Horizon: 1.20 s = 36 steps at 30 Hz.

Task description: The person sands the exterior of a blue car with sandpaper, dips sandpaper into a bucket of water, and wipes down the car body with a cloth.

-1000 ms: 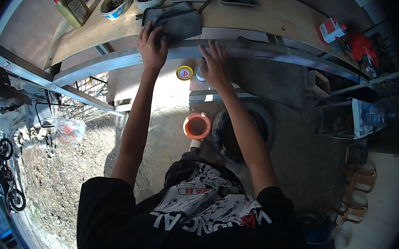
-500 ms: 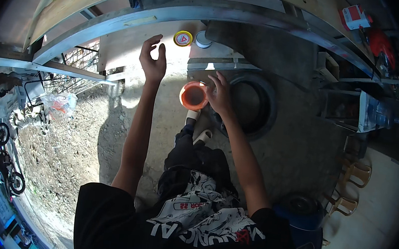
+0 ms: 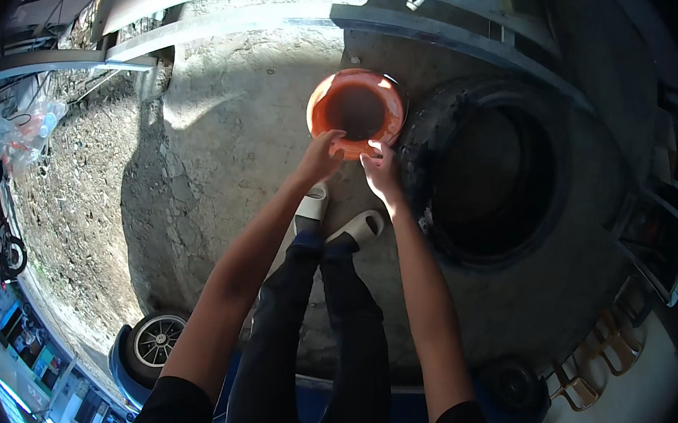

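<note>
Both hands have come in to the near rim of the orange bucket [image 3: 316, 111], left hand [image 3: 321, 161] and right hand [image 3: 383, 175] side by side. Their fingers are half curled, thumbs apart; whether they grip it I can't tell. Reaching it looks done; lifting doesn't, since it seems to stand on the concrete floor [image 3: 222, 151], just beyond the sandals [image 3: 363, 228], with a big tyre [image 3: 428, 151] close at right.
</note>
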Motion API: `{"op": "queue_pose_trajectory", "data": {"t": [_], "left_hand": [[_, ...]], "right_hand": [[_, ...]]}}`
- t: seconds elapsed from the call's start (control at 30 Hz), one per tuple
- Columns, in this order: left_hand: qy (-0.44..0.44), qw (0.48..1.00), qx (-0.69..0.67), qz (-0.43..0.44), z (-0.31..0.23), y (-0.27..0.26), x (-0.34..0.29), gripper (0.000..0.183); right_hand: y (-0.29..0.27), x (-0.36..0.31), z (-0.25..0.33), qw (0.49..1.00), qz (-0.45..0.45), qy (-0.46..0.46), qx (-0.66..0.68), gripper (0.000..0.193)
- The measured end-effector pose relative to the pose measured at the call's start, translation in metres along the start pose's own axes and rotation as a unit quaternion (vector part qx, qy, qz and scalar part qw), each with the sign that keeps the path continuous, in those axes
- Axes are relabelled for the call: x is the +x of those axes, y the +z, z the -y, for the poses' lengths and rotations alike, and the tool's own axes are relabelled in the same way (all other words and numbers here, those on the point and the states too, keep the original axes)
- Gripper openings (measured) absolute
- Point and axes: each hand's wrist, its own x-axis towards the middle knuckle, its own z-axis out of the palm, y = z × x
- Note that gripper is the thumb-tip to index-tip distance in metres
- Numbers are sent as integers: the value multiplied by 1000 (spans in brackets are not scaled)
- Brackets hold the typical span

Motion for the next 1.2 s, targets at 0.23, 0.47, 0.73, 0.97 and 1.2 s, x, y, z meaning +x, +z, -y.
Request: {"op": "queue_pose_trajectory", "data": {"t": [0.23, 0.47, 0.73, 0.97, 1.2], "left_hand": [[-4, 979, 198, 45, 110, 71, 126, 38], [-30, 987, 158, 15, 114, 68, 128, 28], [27, 995, 75, -60, 14, 15, 80, 16], [106, 989, 103, -25, -118, -39, 6, 12], [173, 979, -25, 102, -324, -47, -133, 16]], "right_hand": [[74, 156, -101, 971, 87, -44, -220, 47], [86, 163, -106, 966, 52, 9, -252, 28], [39, 95, -27, 986, -110, -72, -104, 7], [-24, -41, 55, 977, -208, 38, -9, 23], [-161, -245, 129, 837, -234, 170, 465, 38]]}}
